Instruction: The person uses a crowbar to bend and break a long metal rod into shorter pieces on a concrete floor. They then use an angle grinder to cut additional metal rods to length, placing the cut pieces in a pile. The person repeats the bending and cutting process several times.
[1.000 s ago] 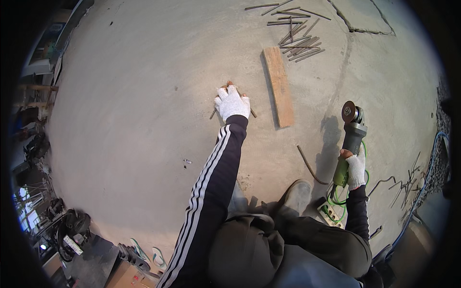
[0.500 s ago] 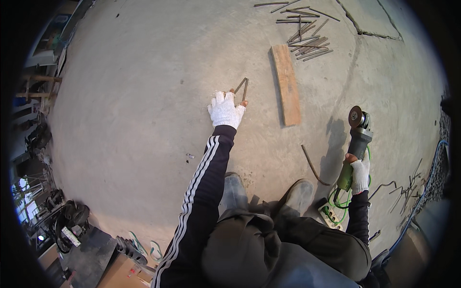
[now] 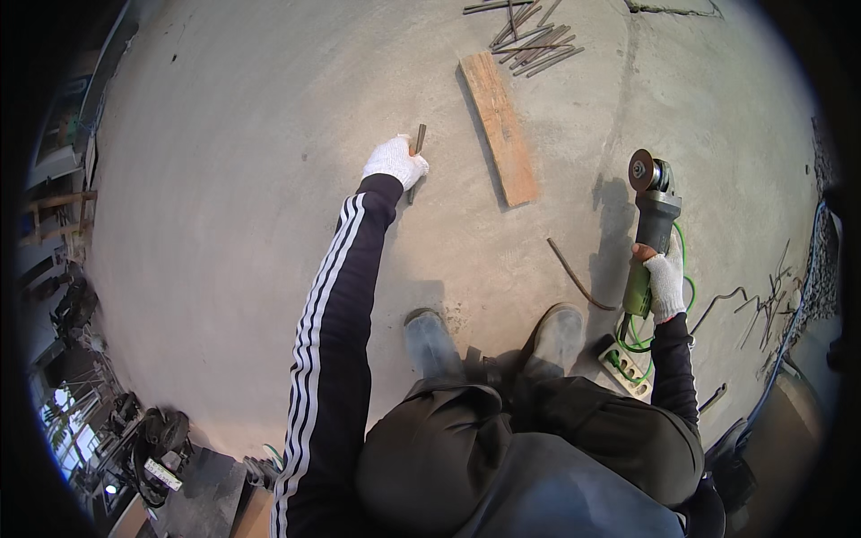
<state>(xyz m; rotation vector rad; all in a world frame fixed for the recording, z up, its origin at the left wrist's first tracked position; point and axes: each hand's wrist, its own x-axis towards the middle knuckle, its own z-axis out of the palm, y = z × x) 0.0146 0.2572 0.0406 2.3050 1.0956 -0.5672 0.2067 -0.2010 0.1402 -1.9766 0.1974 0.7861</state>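
In a white knitted glove, my left hand [image 3: 395,160] is closed round short metal rods [image 3: 420,137], held together over the concrete floor. Their ends stick out on both sides of the fist; how many there are I cannot tell. My right hand [image 3: 665,282], gloved with bare fingertips, grips the green and dark body of an angle grinder [image 3: 657,215]. Its brown disc [image 3: 642,170] points away from me at the far end. Between the hands lies a wooden block [image 3: 502,130], and nearer my boots a single bent rod [image 3: 578,273].
Several cut rods [image 3: 538,45] lie scattered beyond the wooden block. A power strip [image 3: 625,369] with a green cord [image 3: 686,260] sits beside my right boot [image 3: 556,336]. More bent rods [image 3: 762,305] and a blue hose [image 3: 798,309] lie at the right. Dark equipment [image 3: 152,439] stands at the lower left.
The rods in my left hand were spread in a V with fingers apart; now they are together in a closed fist. My right hand still holds the grinder. The view has shifted.
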